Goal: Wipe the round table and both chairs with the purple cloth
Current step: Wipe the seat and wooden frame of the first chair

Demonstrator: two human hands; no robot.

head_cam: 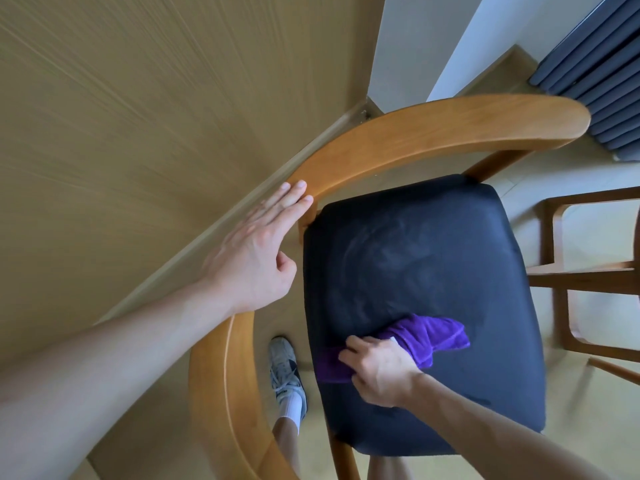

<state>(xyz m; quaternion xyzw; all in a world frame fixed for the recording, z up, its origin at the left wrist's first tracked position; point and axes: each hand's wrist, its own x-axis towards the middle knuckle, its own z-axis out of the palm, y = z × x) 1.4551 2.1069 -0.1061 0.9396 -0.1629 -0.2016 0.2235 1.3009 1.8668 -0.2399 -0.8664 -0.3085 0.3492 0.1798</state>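
Head view, looking down. I see 1 wooden chair with a curved backrest rail and a dark padded seat beside a tan wall. Left hand lies flat, fingers straight, against the rail. Right hand grips the purple cloth, bunched on the seat's near part. A sneaker stands on the floor below.

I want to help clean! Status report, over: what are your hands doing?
Right hand grips purple cloth, wiping chair seat. Left hand flat on chair back rail. Nothing in the way.
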